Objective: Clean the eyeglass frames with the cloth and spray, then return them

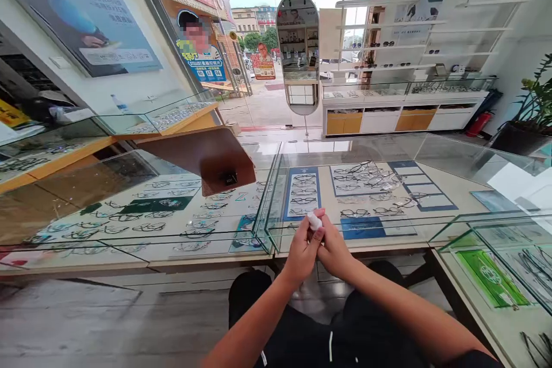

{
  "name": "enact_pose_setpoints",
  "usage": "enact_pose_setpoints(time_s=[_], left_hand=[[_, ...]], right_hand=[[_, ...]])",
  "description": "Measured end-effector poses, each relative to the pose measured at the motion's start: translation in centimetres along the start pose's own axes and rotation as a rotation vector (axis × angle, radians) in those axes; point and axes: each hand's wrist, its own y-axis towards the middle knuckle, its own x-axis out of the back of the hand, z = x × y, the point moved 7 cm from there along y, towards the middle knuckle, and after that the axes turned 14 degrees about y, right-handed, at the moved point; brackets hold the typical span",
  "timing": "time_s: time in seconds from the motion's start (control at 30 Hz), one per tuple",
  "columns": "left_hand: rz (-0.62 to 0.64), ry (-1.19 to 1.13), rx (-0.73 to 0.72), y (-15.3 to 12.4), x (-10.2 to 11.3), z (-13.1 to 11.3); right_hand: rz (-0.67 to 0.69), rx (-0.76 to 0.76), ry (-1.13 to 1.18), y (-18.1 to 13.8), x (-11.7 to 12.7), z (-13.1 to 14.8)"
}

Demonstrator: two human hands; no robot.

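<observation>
A small white object [314, 221], which looks like a little plastic bottle with a cap, pokes up between my two hands. My left hand [302, 250] is closed around it, with the thumb against its lower side. Pressed close on the other side, my right hand [335, 246] is closed too, its fingertips reaching behind the white object. The lower part of it is hidden by the fingers. Both hands are in front of the near edge of the glass display case [276, 236], above my lap.
Inside the case lie many eyeglass frames [304, 190], with blue trays [362, 227]. A brown board [207, 155] stands on the glass at left. At right is a lower case with a green packet [491, 276]. An oval mirror [297, 52] stands beyond.
</observation>
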Motion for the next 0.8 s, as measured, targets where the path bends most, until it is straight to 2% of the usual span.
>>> enact_pose_setpoints(time_s=[0.13,0.2,0.23,0.3,0.4,0.47,0.53,0.57,0.63,0.8], left_hand=[[-0.007,-0.097,-0.027,0.5,0.0,-0.6],[-0.072,-0.117,-0.02,1.8,0.9,-0.2],[-0.114,-0.114,-0.019,2.6,1.7,0.3],[-0.217,-0.091,0.006,4.5,3.9,1.7],[-0.294,0.014,0.093,7.5,7.1,4.6],[-0.335,0.071,0.135,8.8,8.8,6.1],[-0.328,0.024,0.167,9.5,9.5,7.1],[-0.317,-0.004,0.176,9.6,9.5,7.4],[-0.294,-0.031,0.176,9.5,9.4,7.5],[-0.302,-0.062,0.151,8.8,9.3,7.0]], right_hand=[[0.024,0.071,-0.113,-1.7,0.7,2.0],[0.02,0.064,-0.175,-1.7,2.6,2.5],[-0.005,0.045,-0.205,-1.5,4.3,2.6],[-0.132,-0.021,-0.279,-0.7,9.4,2.7],[-0.451,-0.196,-0.482,-0.1,20.2,2.9],[-0.591,-0.402,-0.724,-0.5,26.7,3.1],[-0.638,-0.63,-0.862,-1.4,31.3,2.8],[-0.645,-0.707,-0.89,-1.9,32.7,2.6],[-0.646,-0.781,-0.886,-2.5,34.0,2.2],[-0.684,-0.79,-0.843,-2.2,33.7,1.2]])
